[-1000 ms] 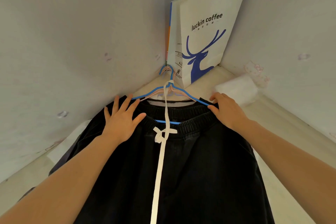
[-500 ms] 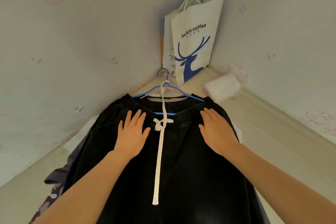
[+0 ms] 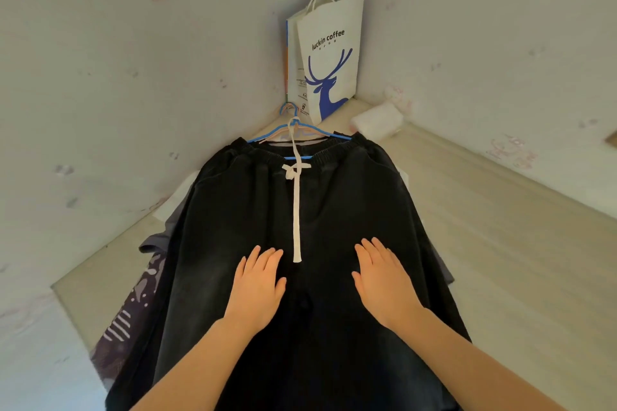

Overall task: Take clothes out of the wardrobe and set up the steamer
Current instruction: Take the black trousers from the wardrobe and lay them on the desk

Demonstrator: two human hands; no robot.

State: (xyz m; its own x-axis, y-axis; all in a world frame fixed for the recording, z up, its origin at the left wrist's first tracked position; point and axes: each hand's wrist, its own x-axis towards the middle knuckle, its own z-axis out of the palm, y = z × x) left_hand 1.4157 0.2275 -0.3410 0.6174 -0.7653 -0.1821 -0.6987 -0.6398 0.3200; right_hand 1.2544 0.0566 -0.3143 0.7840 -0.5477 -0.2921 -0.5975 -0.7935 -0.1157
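Left hand: left hand [image 3: 257, 287] lies flat, fingers straight and together, palm down on the cloth, gripping nothing
Right hand: right hand [image 3: 384, 284] does the same, palm pressed down, fingers released and spread a little
Trousers: black trousers [image 3: 334, 203] lie under both palms, waistband at the far end beyond the fingertips, legs running back under the wrists
Drawstring: white drawstring [image 3: 296, 210] runs down between the two hands, its end just ahead of the left fingertips
Hanger: blue hanger [image 3: 293, 132] sits at the waistband, well ahead of both hands, hook pointing to the corner
Underneath: a patterned garment [image 3: 133, 310] peeks out past the left wrist
Step in hand: looks like smoothing the trousers flat, ready for steaming
Doing it well: sweep both palms outward from the drawstring, light and even, so creases run to the edges and the layers below don't bunch; leave the hanger seated
Steamer: nowhere in view, so setting it up is not yet done
Bag: paper bag [image 3: 329, 57] stands in the corner far beyond the fingertips
Writing: "luckin coffee" in blue over a blue deer head; the small print below it and on the side panel is too fine to read
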